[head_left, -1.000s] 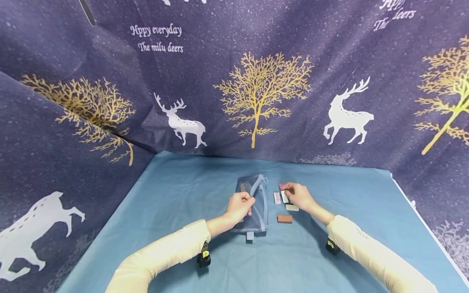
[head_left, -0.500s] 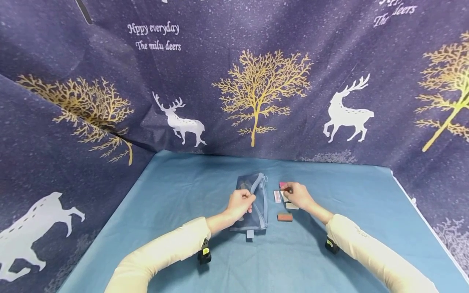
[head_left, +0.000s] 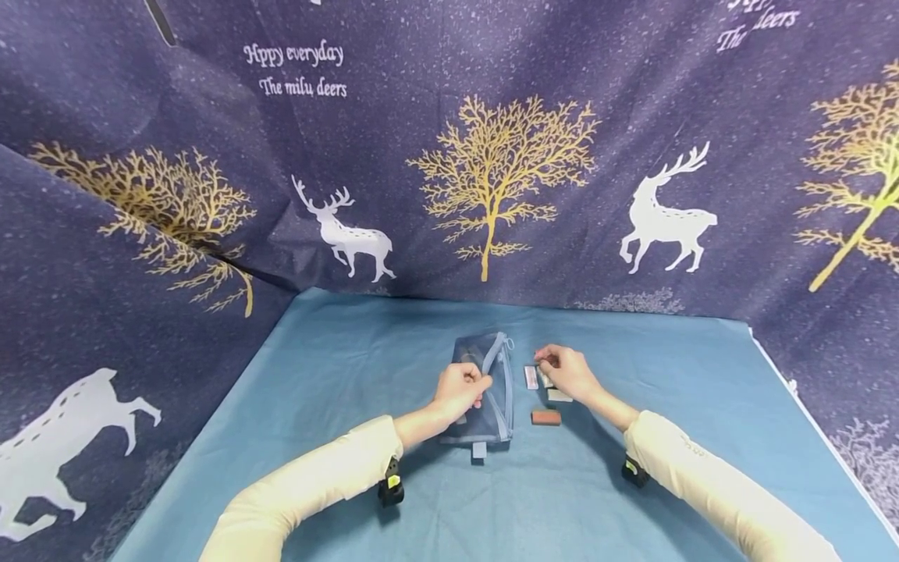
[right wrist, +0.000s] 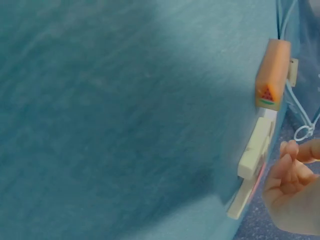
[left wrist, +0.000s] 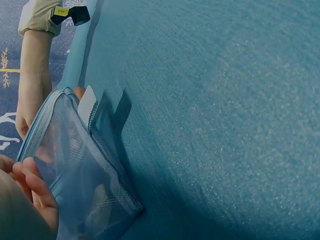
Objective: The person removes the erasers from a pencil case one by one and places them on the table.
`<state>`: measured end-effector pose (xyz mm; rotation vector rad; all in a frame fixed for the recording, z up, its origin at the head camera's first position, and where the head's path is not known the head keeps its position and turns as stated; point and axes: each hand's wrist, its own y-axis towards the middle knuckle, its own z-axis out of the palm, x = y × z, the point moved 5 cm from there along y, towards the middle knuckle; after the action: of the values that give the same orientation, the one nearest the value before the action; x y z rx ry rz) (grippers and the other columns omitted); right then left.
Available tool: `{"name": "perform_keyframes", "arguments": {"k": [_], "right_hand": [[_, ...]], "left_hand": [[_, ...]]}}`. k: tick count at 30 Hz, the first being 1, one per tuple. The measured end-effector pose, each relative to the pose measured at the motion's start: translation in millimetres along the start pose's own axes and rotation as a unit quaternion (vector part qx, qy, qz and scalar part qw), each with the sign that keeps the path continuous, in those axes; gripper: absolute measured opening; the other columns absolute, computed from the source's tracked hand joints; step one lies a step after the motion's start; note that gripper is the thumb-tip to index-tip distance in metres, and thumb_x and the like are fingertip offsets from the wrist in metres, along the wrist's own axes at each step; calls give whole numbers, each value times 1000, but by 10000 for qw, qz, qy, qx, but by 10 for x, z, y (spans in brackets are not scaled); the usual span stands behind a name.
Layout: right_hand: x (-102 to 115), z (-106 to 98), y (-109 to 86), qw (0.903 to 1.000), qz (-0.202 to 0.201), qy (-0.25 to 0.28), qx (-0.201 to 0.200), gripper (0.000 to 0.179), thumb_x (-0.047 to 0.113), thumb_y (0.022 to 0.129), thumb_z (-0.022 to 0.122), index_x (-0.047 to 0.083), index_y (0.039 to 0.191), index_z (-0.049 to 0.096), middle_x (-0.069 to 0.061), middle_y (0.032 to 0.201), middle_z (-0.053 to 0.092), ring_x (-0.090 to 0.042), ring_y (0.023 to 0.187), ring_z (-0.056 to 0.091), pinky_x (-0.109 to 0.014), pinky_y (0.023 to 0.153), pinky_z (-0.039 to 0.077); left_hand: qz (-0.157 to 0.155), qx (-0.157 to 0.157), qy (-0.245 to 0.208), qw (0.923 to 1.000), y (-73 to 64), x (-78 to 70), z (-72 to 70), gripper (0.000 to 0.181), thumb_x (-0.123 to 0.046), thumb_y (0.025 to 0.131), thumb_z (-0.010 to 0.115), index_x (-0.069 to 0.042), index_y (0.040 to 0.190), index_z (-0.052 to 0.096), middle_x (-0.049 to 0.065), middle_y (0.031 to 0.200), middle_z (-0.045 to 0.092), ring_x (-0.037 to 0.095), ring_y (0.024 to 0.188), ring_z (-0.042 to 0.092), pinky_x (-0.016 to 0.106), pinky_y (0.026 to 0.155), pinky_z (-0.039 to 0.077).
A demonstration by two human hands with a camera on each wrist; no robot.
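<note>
A translucent blue mesh zip pouch [head_left: 485, 430] lies mid-table, its zipper side facing right. My left hand [head_left: 460, 390] pinches the pouch's edge near the zipper; in the left wrist view the mesh [left wrist: 75, 165] stands raised beside the fingers. My right hand [head_left: 570, 373] hovers just right of the pouch, fingertips drawn together over the far end of a group of small block-shaped erasers. Whether anything sits between those fingertips I cannot tell. Around it lie a pale pink-and-white eraser [head_left: 531, 378], a cream eraser [head_left: 559, 396] and an orange one with a watermelon print [right wrist: 272, 75].
Blue cloth [head_left: 604, 499] covers the table. Dark curtains with deer and trees [head_left: 492, 179] rise behind and at the left. Small objects show dimly through the pouch's mesh. A ring pull [right wrist: 303, 132] hangs at the pouch's far end.
My right fingertips have shifted slightly away from me and left, over where the pink eraser showed; it is now out of sight. My left hand keeps its grip on the pouch.
</note>
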<state>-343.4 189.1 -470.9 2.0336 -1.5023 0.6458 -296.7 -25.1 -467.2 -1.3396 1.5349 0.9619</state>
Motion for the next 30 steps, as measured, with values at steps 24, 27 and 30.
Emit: {"name": "perform_keyframes", "arguments": {"k": [24, 27, 30], "right_hand": [[260, 143, 30, 9958, -251, 516, 720, 17, 11, 90, 50, 6, 93, 66, -11, 79, 68, -23, 63, 61, -23, 47, 45], [279, 157, 33, 9956, -318, 529, 698, 16, 11, 90, 51, 6, 93, 67, -11, 79, 68, -22, 61, 60, -22, 45, 43], [296, 177, 31, 9952, -441, 506, 719, 15, 10, 89, 53, 5, 93, 67, -11, 79, 68, -19, 63, 61, -22, 48, 45]], "left_hand": [[-221, -117, 592, 9979, -19, -19, -64, 28, -30, 79, 65, -10, 61, 58, 10, 57, 63, 10, 44, 57, 22, 51, 50], [-307, -89, 504, 9982, -22, 5, -34, 29, -30, 80, 63, -9, 61, 58, 14, 60, 64, 11, 44, 57, 22, 50, 49], [-376, -68, 432, 9983, -23, 34, -8, 29, -30, 81, 60, -10, 61, 58, 10, 57, 63, 11, 44, 57, 23, 47, 48]]}}
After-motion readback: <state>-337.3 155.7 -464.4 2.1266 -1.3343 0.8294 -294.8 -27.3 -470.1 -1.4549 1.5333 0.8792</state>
